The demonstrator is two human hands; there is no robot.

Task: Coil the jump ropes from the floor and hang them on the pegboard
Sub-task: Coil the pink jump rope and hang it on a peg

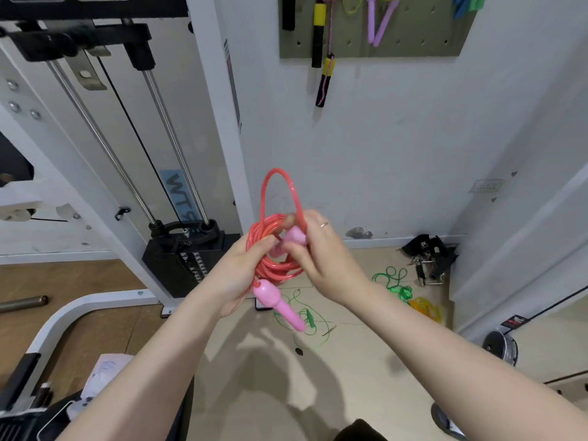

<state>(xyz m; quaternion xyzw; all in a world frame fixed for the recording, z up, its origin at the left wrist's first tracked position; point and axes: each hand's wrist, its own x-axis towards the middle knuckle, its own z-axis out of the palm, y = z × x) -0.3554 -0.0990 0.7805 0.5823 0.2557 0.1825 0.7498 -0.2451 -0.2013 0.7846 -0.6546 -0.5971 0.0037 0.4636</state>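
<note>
Home gym or small fitness room: white cable machine (165,173) with black weight stack (187,262) on the left, green pegboard (413,33) hung with jump ropes (380,20), black dumbbell (501,346) on the floor at right

Both forearms are bare with no sleeves in view, and the right hand (321,249) wears a thin ring (324,225) on one finger.

Red jump rope (273,249) w/ pink handles sitting coiled mid-air, one loop sticking up, one handle (280,305) hanging down. Green rope (393,281) + orange rope (426,308) lying tangled on floor nr wall. Pegboard (413,33) holding purple-handled & black/yellow ropes.
</note>
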